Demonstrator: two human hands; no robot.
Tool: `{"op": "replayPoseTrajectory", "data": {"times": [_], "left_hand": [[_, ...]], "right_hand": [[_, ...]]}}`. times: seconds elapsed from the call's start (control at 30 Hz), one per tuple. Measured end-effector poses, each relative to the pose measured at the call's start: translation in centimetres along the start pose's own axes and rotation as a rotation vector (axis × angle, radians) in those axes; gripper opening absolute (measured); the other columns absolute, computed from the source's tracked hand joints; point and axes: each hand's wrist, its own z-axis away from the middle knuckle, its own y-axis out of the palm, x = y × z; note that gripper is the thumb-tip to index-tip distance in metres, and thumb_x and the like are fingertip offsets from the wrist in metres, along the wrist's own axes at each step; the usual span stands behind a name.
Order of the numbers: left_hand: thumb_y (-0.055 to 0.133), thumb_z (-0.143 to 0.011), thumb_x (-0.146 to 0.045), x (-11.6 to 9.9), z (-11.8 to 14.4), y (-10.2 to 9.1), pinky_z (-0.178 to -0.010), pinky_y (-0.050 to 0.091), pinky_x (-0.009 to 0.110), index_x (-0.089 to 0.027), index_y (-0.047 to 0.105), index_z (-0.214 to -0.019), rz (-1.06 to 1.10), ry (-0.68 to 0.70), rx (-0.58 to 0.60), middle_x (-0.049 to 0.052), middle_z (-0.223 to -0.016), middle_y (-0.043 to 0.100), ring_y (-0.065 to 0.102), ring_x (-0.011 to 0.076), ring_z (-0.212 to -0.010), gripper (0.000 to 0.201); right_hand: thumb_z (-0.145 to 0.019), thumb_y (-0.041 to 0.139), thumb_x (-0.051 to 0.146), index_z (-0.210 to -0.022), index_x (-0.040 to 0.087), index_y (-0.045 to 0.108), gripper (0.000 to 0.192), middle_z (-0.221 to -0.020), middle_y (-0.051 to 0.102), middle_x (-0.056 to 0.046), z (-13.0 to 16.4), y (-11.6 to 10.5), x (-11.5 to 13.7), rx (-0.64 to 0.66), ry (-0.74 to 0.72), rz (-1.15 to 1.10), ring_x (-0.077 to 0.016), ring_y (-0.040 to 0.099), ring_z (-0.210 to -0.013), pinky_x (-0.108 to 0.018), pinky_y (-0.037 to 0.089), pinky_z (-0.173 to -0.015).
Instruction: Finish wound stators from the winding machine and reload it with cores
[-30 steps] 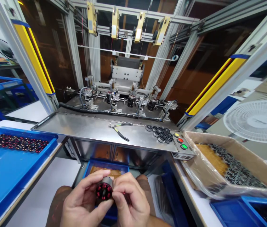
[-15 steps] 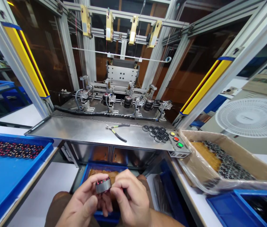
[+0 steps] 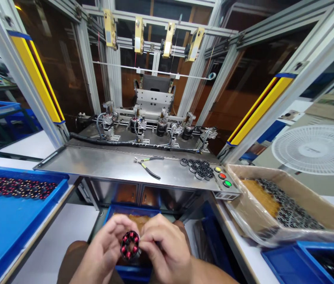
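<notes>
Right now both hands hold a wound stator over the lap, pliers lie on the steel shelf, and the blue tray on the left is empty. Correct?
Not quite. The blue tray is not empty: the head view shows a row of wound stators along its far edge. The rest stands: left hand and right hand hold the stator, and pliers lie on the shelf.

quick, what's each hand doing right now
Left hand: closed on the wound stator, fingers around its left side.
Right hand: closed on the same wound stator, pinching its right edge.
</notes>
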Motion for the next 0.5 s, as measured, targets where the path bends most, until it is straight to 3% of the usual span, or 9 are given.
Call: {"op": "replayPoseTrajectory", "data": {"times": [0.07,0.13,0.27,0.4,0.5], "left_hand": [[0.065,-0.077,-0.063,0.11,-0.01,0.12,-0.055,0.047,0.022,-0.016,0.067,-0.089,0.016,-0.148,0.099,0.003,-0.067,0.064,0.061,0.0135,-0.059,0.049],[0.064,-0.082,-0.056,0.27,0.09,0.26,-0.048,0.043,0.020,-0.017,0.066,-0.090,0.034,-0.210,0.117,0.001,-0.060,0.062,0.059,0.0115,-0.051,0.040],[0.076,-0.077,-0.043,0.36,0.18,0.70,-0.050,0.046,0.020,-0.025,0.065,-0.100,0.040,-0.102,-0.005,-0.001,-0.068,0.066,0.065,0.0132,-0.056,0.032],[0.085,-0.065,-0.040,0.04,0.17,1.00,-0.061,0.052,0.025,-0.024,0.066,-0.086,0.079,0.062,-0.078,0.003,-0.093,0.069,0.065,0.0145,-0.069,0.033],[0.087,-0.062,-0.040,-0.26,0.16,0.86,-0.077,0.053,0.031,-0.024,0.062,-0.079,0.106,0.111,-0.123,0.002,-0.093,0.070,0.067,0.0220,-0.090,0.034]], "right_hand": [[-0.098,0.051,0.023,-0.090,0.017,0.063,0.016,-0.073,0.064,-0.006,-0.05,-0.34,0.09,0.013,-0.039,0.048,-0.0138,0.062,-0.066,-0.023,0.053,-0.058],[-0.098,0.050,0.024,-0.090,0.017,0.063,0.017,-0.072,0.063,-0.005,-0.06,-0.55,0.14,0.012,-0.081,0.091,-0.0136,0.060,-0.064,-0.024,0.052,-0.057],[-0.097,0.051,0.019,-0.088,0.017,0.062,0.014,-0.069,0.062,-0.005,0.03,-0.55,0.12,0.010,-0.038,0.131,-0.0136,0.058,-0.063,-0.025,0.050,-0.057],[-0.093,0.054,0.016,-0.082,0.017,0.062,0.013,-0.069,0.063,-0.004,0.02,-0.21,0.04,-0.036,0.108,0.049,-0.0133,0.059,-0.064,-0.024,0.050,-0.059],[-0.093,0.056,0.017,-0.081,0.017,0.062,0.013,-0.069,0.063,-0.004,-0.26,-0.11,-0.01,-0.039,0.133,-0.004,-0.0136,0.060,-0.066,-0.024,0.051,-0.060]]}}
